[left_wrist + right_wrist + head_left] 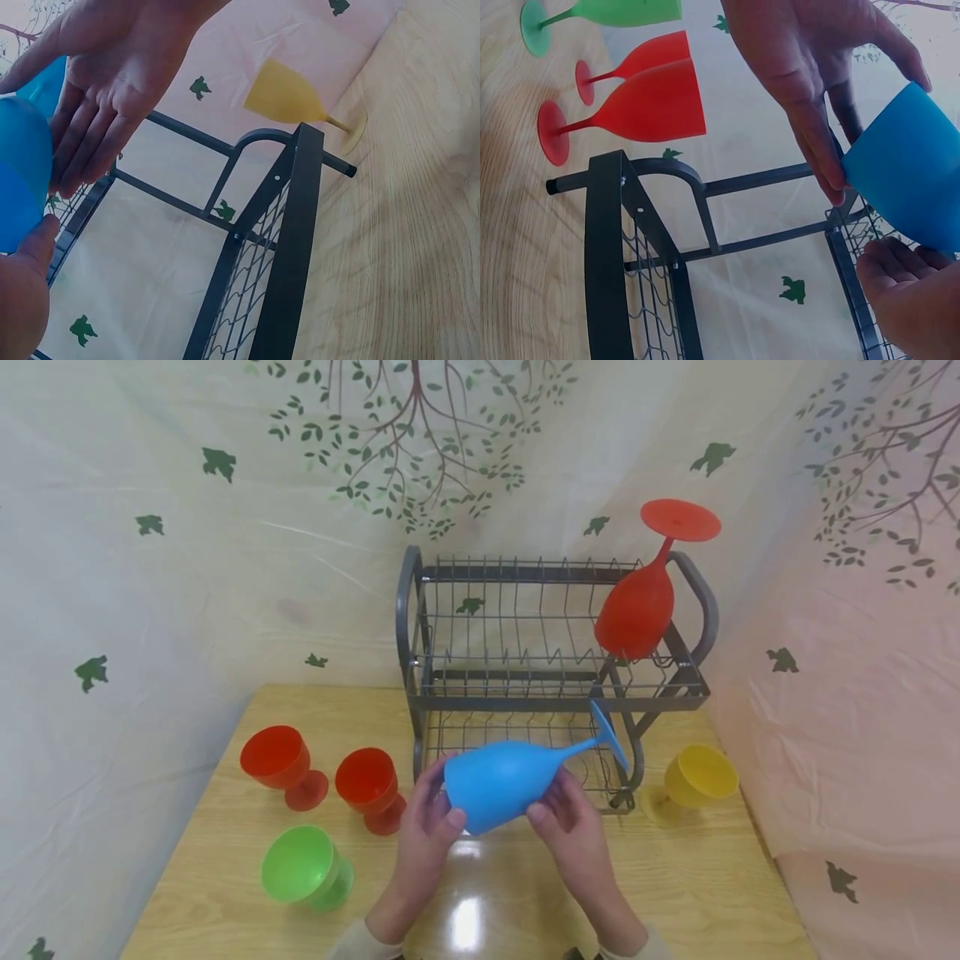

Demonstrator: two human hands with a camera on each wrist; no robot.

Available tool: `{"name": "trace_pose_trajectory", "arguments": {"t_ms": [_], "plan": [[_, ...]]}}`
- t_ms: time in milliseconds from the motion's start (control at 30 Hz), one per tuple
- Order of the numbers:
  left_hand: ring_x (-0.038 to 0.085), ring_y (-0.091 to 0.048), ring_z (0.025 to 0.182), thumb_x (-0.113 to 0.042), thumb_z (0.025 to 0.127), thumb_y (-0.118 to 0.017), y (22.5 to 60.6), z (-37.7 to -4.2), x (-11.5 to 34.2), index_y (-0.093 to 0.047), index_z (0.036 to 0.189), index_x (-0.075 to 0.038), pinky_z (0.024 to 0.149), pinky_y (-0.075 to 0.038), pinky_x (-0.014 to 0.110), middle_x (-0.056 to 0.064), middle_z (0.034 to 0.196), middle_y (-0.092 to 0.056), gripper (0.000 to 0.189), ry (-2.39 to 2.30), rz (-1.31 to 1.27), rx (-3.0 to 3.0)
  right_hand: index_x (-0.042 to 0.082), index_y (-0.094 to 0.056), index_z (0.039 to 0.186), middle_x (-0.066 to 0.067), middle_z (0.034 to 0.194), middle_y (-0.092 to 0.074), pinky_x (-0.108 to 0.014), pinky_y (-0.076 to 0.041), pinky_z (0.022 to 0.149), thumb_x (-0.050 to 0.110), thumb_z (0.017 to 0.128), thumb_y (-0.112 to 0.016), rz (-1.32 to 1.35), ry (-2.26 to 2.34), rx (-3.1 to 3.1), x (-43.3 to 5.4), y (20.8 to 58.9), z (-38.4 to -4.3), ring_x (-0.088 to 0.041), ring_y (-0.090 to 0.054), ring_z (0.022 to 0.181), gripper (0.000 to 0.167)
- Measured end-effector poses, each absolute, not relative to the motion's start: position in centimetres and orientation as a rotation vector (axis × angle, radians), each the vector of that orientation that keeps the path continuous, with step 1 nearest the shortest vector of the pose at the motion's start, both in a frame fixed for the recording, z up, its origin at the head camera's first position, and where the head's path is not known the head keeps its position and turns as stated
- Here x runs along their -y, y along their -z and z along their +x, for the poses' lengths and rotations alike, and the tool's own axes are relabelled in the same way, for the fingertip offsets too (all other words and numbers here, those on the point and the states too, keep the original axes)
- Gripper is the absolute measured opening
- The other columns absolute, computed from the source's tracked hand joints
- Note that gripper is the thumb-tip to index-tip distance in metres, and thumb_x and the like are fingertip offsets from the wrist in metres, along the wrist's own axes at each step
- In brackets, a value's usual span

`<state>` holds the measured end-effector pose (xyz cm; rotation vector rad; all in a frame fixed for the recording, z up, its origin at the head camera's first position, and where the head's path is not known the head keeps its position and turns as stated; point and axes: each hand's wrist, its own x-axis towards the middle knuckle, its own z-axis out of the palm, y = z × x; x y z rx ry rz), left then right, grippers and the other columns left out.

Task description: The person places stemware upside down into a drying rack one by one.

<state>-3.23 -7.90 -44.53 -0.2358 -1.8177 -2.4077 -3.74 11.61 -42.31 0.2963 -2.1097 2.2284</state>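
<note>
a person's two hands hold a blue goblet [498, 781] between them, clear of the table [660, 893], near the front of a dark two-tier rack [555, 702]. the goblet lies on its side and tilted — its mouth to the left and nearer, its stem and foot to the right and farther.

the left hand [426, 827] has the rim end: its thumb rests on the near side, its fingers go behind the bowl, parted only by the bowl's width. the right hand [573, 835] has the stem end of the bowl in a light hold, thumb on the near side, fingers fairly straight behind it; how hard either hand presses, i cannot tell.

on the rack's upper tier, at the far right, an upturned red goblet [637, 610] leans with its foot in the air. left of the rack stand an outer red goblet [276, 758] and an inner red goblet [367, 779], both upright, with a green goblet [300, 864] nearer than them. right of the rack a yellow goblet [701, 777] stands upright. behind it all hangs a pale cloth [300, 568] printed with leaves and branches.
</note>
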Motion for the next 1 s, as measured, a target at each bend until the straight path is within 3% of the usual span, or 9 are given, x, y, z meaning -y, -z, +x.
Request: {"name": "trace_pose_trajectory", "arguments": {"t_ms": [467,633,767,867,1000], "plan": [[0.044,-0.045,0.142,-0.025,0.101,-0.064,44.4,-3.2,8.1,-0.037,0.158,-0.014,0.1,-0.055,0.041,0.016,0.159,-0.041,0.064,2.438,-0.318,1.856,-0.012,-0.041,0.149,-0.034,0.14,-0.054,-0.031,-0.053,0.101,-0.008,0.095,-0.063,0.245,-2.219,2.091,-11.4,41.7,-3.7,-0.011,-0.064,0.122,0.059],[0.034,-0.039,0.148,-0.016,0.103,-0.063,43.8,-3.3,8.6,-0.032,0.16,-0.005,0.111,-0.045,0.037,0.021,0.163,-0.035,0.066,2.231,-0.548,1.861,-0.014,-0.038,0.15,-0.036,0.142,-0.051,-0.03,-0.052,0.101,-0.012,0.093,-0.063,0.218,-2.204,2.066,-11.8,41.1,-3.6,-0.008,-0.063,0.122,0.062],[0.032,-0.036,0.15,-0.03,0.105,-0.061,43.0,-4.1,9.4,-0.033,0.155,0.007,0.119,-0.035,0.037,0.025,0.16,-0.036,0.068,1.868,-0.7,1.847,-0.014,-0.039,0.15,-0.036,0.142,-0.051,-0.03,-0.053,0.101,-0.014,0.092,-0.062,0.245,-2.181,2.037,-12.2,40.8,-3.7,-0.011,-0.064,0.122,0.062],[0.032,-0.038,0.149,-0.044,0.105,-0.056,42.1,-4.8,9.9,-0.039,0.153,0.008,0.12,-0.035,0.038,0.024,0.159,-0.04,0.072,1.604,-0.726,1.834,-0.012,-0.041,0.15,-0.035,0.142,-0.051,-0.03,-0.053,0.101,-0.014,0.092,-0.062,0.261,-2.166,2.028,-12.5,40.5,-3.6,-0.012,-0.064,0.123,0.062],[0.035,-0.038,0.148,-0.048,0.105,-0.051,40.9,-5.6,10.7,-0.044,0.149,0.009,0.121,-0.034,0.041,0.027,0.155,-0.043,0.072,1.331,-0.727,1.818,-0.01,-0.042,0.15,-0.021,0.141,-0.058,-0.03,-0.053,0.101,-0.014,0.091,-0.063,0.248,-2.144,2.03,-12.9,40.2,-3.6,-0.012,-0.064,0.123,0.063]]}}
